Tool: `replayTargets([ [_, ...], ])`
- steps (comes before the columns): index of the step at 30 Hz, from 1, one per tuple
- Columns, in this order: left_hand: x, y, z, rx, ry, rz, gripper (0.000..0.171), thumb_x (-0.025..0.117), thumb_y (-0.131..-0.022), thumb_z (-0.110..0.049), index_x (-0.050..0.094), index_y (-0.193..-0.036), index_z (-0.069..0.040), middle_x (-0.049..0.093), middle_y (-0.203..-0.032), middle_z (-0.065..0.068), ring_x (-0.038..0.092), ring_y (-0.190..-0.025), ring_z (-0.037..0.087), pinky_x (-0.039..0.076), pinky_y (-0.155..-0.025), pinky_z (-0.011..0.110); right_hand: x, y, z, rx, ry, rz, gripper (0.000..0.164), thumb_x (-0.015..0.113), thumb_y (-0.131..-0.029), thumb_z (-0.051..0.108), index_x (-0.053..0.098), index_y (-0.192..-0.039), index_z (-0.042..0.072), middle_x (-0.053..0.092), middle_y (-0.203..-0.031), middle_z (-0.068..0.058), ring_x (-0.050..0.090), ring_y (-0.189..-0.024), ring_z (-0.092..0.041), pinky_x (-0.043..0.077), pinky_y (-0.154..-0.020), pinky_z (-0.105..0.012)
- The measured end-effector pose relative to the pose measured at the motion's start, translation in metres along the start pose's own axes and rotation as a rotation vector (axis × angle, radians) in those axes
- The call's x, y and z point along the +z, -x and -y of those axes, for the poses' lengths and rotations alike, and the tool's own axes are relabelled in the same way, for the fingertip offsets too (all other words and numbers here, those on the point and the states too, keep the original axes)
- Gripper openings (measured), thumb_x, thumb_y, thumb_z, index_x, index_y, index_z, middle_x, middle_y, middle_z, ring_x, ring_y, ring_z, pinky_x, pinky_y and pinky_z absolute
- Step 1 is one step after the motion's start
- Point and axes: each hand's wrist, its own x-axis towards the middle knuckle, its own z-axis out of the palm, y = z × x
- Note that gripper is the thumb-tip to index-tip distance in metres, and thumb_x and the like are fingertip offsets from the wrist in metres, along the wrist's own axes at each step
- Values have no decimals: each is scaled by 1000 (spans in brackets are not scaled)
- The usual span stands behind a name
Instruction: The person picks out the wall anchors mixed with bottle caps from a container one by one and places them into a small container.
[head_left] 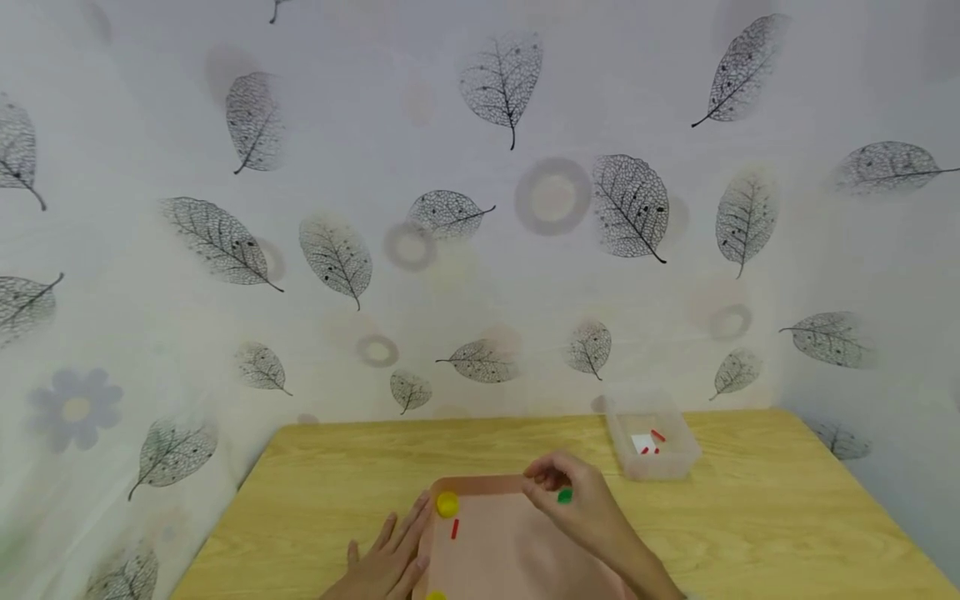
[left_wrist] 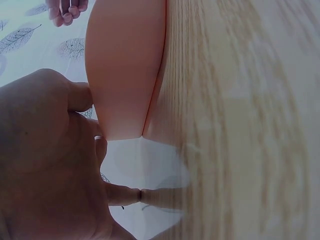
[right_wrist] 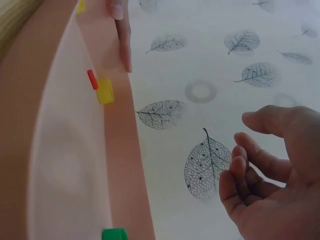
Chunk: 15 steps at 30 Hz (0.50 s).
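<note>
My left hand [head_left: 386, 557] lies along the left side of a pink tray [head_left: 498, 542], its fingers extended and touching the rim. Over the tray's far right part hovers my right hand [head_left: 581, 504]; in the right wrist view its fingers [right_wrist: 255, 155] are loosely bent, thumb apart, with nothing between them. A round yellow piece [head_left: 447, 504] sits in the far left corner of the tray, a short red stick [head_left: 454, 529] close by. Partly covered by the right hand is a round green piece [head_left: 565, 496]. Another yellow piece [head_left: 436, 596] shows at the bottom edge.
Behind and to the right of the tray stands a clear plastic box [head_left: 671, 467] holding several red sticks [head_left: 657, 435] and a white patch. All this is on a wood-grain table [head_left: 757, 517]. A leaf-patterned white sheet [head_left: 480, 275] hangs behind the table and along its sides.
</note>
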Motion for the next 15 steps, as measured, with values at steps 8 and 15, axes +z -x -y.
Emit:
replayTargets([
  [8,-2,2,-3,-22,11,-11,60,24,-100,-53,4,-153,-32,5,-159,-7,17,-137,47,2,-76,87,23,3,-7,-56,24,40,10,71,-86,26,66,-91,19,60,-82,12,55,-73,-7,51,-68,-27],
  [15,-4,2,-4,-6,32,5,59,24,-101,-52,5,-153,-32,4,-159,-7,16,-137,48,0,-75,87,43,3,-10,9,-37,118,14,69,-88,28,66,-94,16,61,-84,8,54,-74,-8,51,-68,-25],
])
